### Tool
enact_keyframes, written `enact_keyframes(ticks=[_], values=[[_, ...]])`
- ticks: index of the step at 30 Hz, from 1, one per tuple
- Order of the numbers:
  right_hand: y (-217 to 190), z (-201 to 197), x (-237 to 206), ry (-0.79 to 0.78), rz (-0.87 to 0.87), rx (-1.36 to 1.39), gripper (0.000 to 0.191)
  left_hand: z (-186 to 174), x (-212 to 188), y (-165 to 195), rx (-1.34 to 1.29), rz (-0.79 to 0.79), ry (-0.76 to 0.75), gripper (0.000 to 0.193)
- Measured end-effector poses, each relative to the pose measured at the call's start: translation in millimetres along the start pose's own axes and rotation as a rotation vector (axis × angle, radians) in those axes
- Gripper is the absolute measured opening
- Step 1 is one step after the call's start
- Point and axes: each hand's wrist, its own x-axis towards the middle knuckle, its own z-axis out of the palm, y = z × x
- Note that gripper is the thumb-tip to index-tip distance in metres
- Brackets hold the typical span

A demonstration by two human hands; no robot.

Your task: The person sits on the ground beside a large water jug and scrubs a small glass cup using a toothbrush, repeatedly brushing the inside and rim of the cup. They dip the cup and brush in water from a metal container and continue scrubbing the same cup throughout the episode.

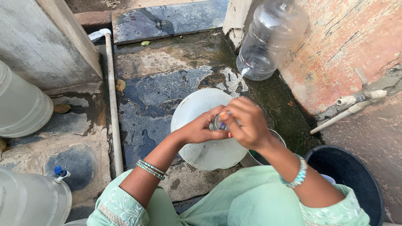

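Both hands meet over the neck of a large clear water jug that stands upright on the wet stone floor in front of me. My left hand grips the jug's neck from the left side. My right hand is closed over the small cap on top of the neck, fingers wrapped round it. The cap is mostly hidden by my fingers. Bangles sit on both wrists.
Another clear jug with a small tap leans against the reddish wall at the back. More jugs stand at the left and lower left. A white pipe runs along the floor. A black bucket and a steel pot sit at my right.
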Motion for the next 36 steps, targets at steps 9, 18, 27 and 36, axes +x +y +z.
enact_keyframes(ticks=[9, 18, 27, 36], values=[[-28, -21, -10, 0.132, 0.06, 0.067, 0.029, -8, -1, 8, -0.041, -0.043, 0.028, 0.059], [-9, -11, -2, 0.064, 0.057, 0.078, 0.029, -6, -5, 14, 0.002, -0.104, 0.048, 0.061], [-13, -13, -18, 0.181, 0.066, 0.085, 0.03, 2, -4, 9, 0.002, -0.062, 0.019, 0.06], [-5, -22, -19, 0.178, 0.044, 0.037, 0.031, 9, -1, 16, 0.023, -0.011, 0.024, 0.061]])
